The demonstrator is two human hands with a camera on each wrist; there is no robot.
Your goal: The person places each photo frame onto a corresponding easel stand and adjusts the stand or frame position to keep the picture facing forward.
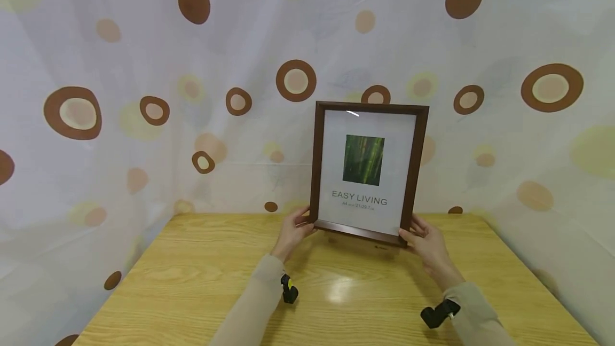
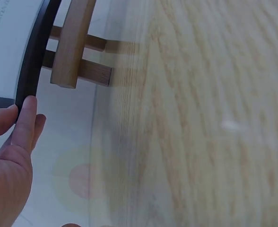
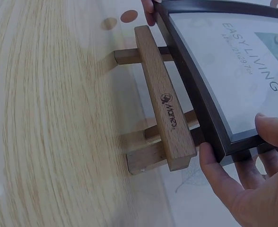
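Observation:
A dark brown picture frame (image 1: 362, 175) is held up near the back of the table, slightly tilted with its right end lower. Its white insert reads "EASY LIVING" below a green bamboo picture (image 1: 363, 160). My left hand (image 1: 290, 234) grips the lower left corner, thumb in front and fingers along the side. At the lower right corner, my right hand (image 1: 428, 244) holds on with its thumb over the front. Below the frame's bottom edge stands a wooden easel (image 3: 165, 101) with a printed ledge; a gap shows between ledge and frame. The easel's upper part is hidden in the head view.
The wood-grain table (image 1: 206, 276) ends at the back against a white curtain (image 1: 230, 25) with brown and yellow circles, which also hangs along both sides. Black wrist cameras are strapped over both light sleeves (image 1: 252, 303).

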